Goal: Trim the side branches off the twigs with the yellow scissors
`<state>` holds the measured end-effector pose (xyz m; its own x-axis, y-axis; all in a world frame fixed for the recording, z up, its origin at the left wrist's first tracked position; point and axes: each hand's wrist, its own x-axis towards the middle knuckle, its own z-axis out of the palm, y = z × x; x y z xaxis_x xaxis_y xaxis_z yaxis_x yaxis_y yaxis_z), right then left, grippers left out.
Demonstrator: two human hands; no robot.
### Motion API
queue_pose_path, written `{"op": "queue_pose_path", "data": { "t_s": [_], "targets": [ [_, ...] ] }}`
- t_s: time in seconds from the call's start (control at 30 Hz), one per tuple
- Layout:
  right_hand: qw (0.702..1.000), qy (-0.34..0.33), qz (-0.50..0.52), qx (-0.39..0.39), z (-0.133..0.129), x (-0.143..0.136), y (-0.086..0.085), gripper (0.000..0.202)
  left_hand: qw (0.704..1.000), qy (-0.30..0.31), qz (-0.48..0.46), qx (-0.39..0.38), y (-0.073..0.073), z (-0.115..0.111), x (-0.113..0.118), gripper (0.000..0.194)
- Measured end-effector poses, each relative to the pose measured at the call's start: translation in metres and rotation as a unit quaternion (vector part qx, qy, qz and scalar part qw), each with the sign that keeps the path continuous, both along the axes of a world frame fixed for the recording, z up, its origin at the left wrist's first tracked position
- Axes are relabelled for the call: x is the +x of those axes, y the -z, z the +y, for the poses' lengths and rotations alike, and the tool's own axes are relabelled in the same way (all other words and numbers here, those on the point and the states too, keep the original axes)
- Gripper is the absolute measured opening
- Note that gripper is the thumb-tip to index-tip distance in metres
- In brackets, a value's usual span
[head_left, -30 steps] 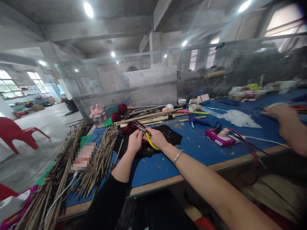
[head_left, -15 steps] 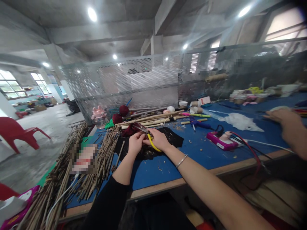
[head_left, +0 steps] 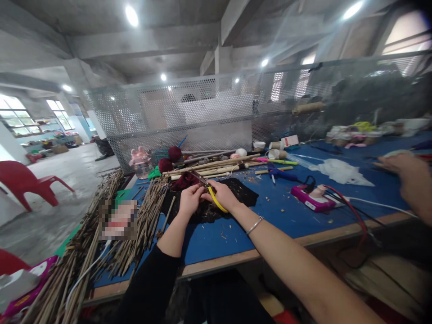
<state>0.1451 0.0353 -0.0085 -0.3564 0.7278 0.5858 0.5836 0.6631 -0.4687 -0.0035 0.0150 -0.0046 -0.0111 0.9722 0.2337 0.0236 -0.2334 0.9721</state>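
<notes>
My right hand (head_left: 223,196) is closed around a pair of yellow-handled scissors (head_left: 217,200), whose blades point away and to the left. Right beside it, my left hand (head_left: 191,198) pinches with thumb and fingers close to the blades. Whatever sits between those fingertips is hidden. Dark red yarn or cloth (head_left: 184,181) lies just beyond my left hand. Beneath both hands a black cloth (head_left: 245,192), strewn with small scraps, spreads over the blue tabletop (head_left: 216,243).
Bundles of thin sticks (head_left: 146,218) cover the table's left side. Dark red balls (head_left: 174,154) and pale rods (head_left: 216,172) lie beyond my hands. A blue glue gun (head_left: 281,173), purple power strip (head_left: 312,199) and white plastic bag (head_left: 344,172) are rightward. Another person's hand (head_left: 401,162) is at far right.
The scissor blades look a little closer together than before. Both hands stay in almost the same place, and the view has shifted slightly.
</notes>
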Motion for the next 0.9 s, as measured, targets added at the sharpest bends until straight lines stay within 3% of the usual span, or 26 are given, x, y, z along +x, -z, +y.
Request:
{"op": "queue_pose_path", "data": {
  "t_s": [0.3, 0.47, 0.63, 0.77, 0.9],
  "targets": [
    [0.999, -0.024, 0.024, -0.034, -0.0041, -0.0012, -0.0022, 0.037, 1.0, 0.007, -0.007, -0.002, -0.0006, -0.0002, 0.0008, 0.032],
    [1.0, 0.009, 0.001, -0.016, -0.0005, 0.0014, -0.0001, 0.044, 0.998, -0.032, 0.054, 0.029, 0.0004, -0.0008, -0.0021, 0.033],
    [0.998, -0.029, 0.037, -0.051, -0.0037, -0.0014, -0.0006, 0.041, 0.992, -0.068, 0.094, 0.055, -0.002, -0.0049, -0.004, 0.031],
    [0.995, -0.041, 0.06, -0.064, -0.0073, -0.0039, -0.0027, 0.04, 0.996, -0.047, 0.061, 0.039, -0.0007, -0.0055, -0.0021, 0.032],
    [0.998, 0.017, 0.028, -0.055, -0.0061, -0.002, -0.0027, 0.04, 0.999, -0.036, 0.015, 0.014, 0.0023, -0.0027, 0.0001, 0.036]
  ]
}}
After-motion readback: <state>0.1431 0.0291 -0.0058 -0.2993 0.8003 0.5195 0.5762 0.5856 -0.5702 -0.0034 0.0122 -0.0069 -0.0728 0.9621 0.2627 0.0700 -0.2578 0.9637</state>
